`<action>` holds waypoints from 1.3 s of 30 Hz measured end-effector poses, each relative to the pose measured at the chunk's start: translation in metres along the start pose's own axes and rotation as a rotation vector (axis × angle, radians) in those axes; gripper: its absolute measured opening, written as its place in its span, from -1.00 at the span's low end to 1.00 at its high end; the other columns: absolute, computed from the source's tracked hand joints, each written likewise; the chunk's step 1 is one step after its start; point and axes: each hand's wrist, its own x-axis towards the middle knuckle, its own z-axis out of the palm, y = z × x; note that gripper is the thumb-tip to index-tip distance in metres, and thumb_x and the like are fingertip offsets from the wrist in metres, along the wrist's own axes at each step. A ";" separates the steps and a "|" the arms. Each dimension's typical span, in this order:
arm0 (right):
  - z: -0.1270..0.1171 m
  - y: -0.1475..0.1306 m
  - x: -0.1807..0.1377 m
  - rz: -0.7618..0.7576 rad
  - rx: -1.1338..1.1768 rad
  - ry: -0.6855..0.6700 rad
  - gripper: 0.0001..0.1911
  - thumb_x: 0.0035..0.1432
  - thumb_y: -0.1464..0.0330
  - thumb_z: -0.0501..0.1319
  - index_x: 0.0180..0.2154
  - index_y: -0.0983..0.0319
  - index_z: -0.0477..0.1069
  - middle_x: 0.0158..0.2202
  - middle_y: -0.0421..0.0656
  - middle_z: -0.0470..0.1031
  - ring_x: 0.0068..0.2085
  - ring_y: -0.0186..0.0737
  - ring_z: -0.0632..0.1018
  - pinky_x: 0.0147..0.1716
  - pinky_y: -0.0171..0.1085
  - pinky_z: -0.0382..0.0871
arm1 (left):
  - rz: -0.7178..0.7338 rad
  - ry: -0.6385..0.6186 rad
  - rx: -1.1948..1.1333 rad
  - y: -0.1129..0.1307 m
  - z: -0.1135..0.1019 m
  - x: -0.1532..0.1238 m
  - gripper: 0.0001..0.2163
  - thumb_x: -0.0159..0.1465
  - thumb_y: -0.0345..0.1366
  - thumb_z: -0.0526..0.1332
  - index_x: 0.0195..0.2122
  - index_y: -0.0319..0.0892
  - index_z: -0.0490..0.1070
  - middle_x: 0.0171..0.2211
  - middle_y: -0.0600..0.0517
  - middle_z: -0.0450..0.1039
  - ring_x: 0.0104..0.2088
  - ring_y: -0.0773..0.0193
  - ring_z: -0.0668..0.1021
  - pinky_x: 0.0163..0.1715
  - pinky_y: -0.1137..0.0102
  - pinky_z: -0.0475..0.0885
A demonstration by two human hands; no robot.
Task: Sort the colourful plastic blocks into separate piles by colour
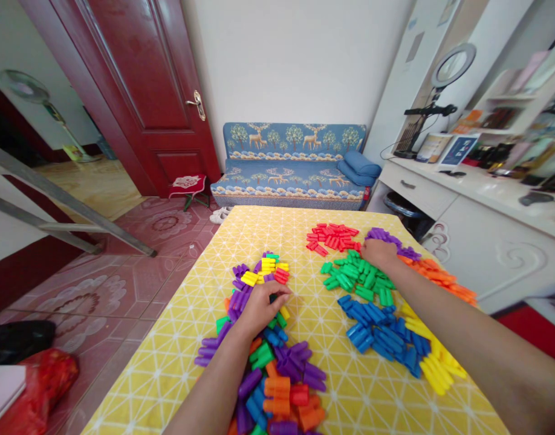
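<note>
Sorting is judged partly done: red [332,236], green [361,278], blue [377,329] and yellow [434,359] groups are laid right of centre; a mixed pile [272,362] remains lower centre, pressed by the spread left hand [260,307]; the right hand's [378,252] grip cannot be told.

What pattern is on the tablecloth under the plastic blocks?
Yellow tablecloth with white triangular line lattice; clearest in the head view.

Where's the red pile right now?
In the head view, the red pile lies at the far side of the yellow tablecloth, right of centre, just behind the green pile and left of the right hand.
</note>
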 end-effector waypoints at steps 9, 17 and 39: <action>0.015 0.001 0.015 -0.152 0.181 0.019 -0.51 0.10 0.45 0.12 0.10 0.29 0.40 -0.04 -0.05 0.55 -0.02 -0.13 0.54 -0.06 -0.30 0.37 | -0.002 -0.003 0.000 -0.001 0.000 0.000 -0.86 0.19 -0.38 0.21 -0.29 -0.19 0.56 -0.32 -0.01 0.59 -0.29 0.24 0.58 -0.23 0.39 0.44; 0.022 -0.029 -0.009 -0.328 0.281 0.070 -0.62 0.13 0.47 0.08 -0.05 0.18 0.51 0.00 -0.18 0.53 0.03 -0.18 0.50 0.03 -0.31 0.31 | -0.001 -0.004 -0.004 -0.001 0.000 0.001 -0.86 0.19 -0.38 0.22 -0.27 -0.19 0.56 -0.33 -0.02 0.59 -0.29 0.23 0.58 -0.23 0.38 0.43; 0.069 -0.163 -0.142 -0.761 0.647 0.129 -0.49 -0.02 0.61 0.13 -0.04 0.14 0.50 0.04 -0.05 0.42 0.06 -0.11 0.41 0.06 -0.16 0.28 | 0.084 0.343 0.033 0.002 -0.006 -0.001 -0.84 0.23 -0.43 0.18 -0.25 -0.17 0.55 -0.28 -0.01 0.59 -0.26 0.24 0.59 -0.19 0.35 0.48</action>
